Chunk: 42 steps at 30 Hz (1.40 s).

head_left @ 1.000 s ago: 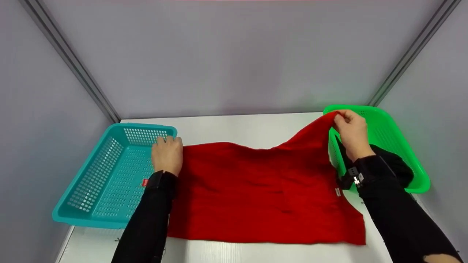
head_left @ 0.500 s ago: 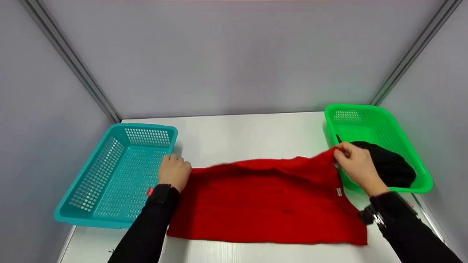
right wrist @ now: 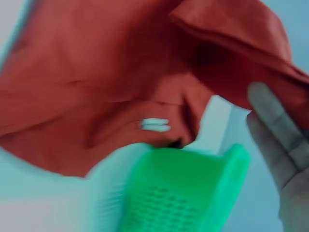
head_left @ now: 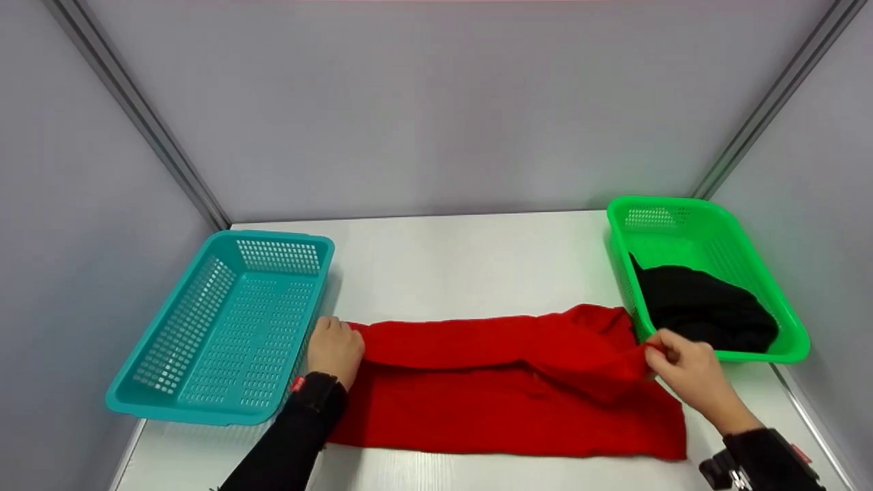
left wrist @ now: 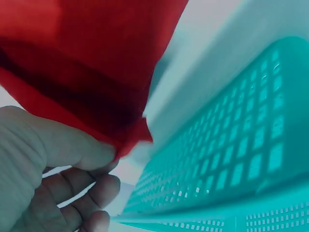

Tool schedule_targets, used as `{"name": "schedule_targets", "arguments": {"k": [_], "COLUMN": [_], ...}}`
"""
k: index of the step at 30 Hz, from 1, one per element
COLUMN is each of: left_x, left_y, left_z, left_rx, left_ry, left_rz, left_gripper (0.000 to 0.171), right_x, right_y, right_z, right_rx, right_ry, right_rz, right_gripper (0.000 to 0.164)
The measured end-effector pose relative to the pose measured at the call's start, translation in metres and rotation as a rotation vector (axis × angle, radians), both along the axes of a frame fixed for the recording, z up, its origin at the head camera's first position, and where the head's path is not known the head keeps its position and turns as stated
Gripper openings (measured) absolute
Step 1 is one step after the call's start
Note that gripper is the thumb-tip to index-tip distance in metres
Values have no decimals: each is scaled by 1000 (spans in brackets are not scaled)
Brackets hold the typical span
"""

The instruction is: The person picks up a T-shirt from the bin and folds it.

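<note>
A red shirt (head_left: 491,416) lies across the table, its far part folded over toward the near edge. My left hand (head_left: 335,351) pinches the fold's left corner, beside the teal basket. In the left wrist view, thumb and fingers grip the red cloth (left wrist: 96,63) at its tip. At the other end, my right hand (head_left: 692,375) pinches the right corner of the folded layer, in front of the green basket. The right wrist view shows a white label (right wrist: 154,124) at the shirt's neckline, while the right thumb is hidden there.
A teal perforated basket (head_left: 123,399) stands at the left. At the right is a green basket (head_left: 794,348) with a black cloth item (head_left: 709,307) in it. Grey walls (head_left: 436,109) enclose the white table (head_left: 464,266) at the back and sides.
Both hands have come nearer to the person, the right one farther and slightly rightward, drawing the shirt's far edge down over its near part. The grip on both corners stays.
</note>
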<state>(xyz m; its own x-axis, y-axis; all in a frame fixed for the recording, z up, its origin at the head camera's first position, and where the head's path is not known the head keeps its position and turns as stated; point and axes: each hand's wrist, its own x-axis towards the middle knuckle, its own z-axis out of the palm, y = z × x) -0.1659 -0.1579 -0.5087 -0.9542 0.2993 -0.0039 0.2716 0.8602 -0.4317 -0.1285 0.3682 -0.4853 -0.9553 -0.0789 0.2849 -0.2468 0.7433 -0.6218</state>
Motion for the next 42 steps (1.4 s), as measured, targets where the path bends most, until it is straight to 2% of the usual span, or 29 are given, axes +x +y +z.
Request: {"name": "schedule_targets", "arguments": {"k": [2,4,6,10,12,14,16,17,20,24,26,28,30,32,34,36,38,40,42], "left_x": [4,8,11,16,19,22,24,25,27,28,29,29,29,29,29,29,29,30,30], "left_y": [3,6,8,10,10,10,10,10,10,11,12,11,10,9,7,5,4,1,-1], "left_z": [-4,-10,-17,-30,-34,-37,-39,-41,-42,-41,-40,-40,-40,-41,-42,-43,-44,-44,-43], "left_rx": [-24,-45,-66,-68,-40,-4,32,45,67,69,72,78,87,95,105,111,124,139,155], "left_ry": [-34,-57,-79,-92,-93,-88,-83,-82,-77,-92,-98,-98,-91,-85,-84,-81,-75,-59,-36], "left_rz": [13,24,32,56,73,91,103,108,114,111,108,103,98,96,101,110,121,124,123], "left_gripper": [15,16,19,21,19,19,20,21,19,15,14,12,11,13,14,15,13,12,13], "right_x": [8,16,21,26,26,26,26,25,21,10,6,2,0,-1,-1,-2,-3,-3,-2], "right_y": [4,6,7,8,8,9,8,6,0,-10,-14,-19,-24,-30,-36,-41,-44,-47,-49], "right_z": [-12,-27,-42,-63,-69,-73,-77,-79,-83,-86,-86,-85,-81,-75,-68,-60,-53,-46,-40], "right_rx": [27,99,193,394,500,601,684,710,760,782,762,683,535,344,149,16,-46,-54,-79], "right_ry": [5,28,69,86,81,81,103,121,229,450,538,558,503,410,322,277,262,273,247], "right_rz": [9,5,13,64,126,189,251,287,405,609,656,632,548,428,320,260,251,261,247], "right_gripper": [24,24,24,25,39,63,83,87,82,59,45,32,20,13,20,28,32,32,31]}}
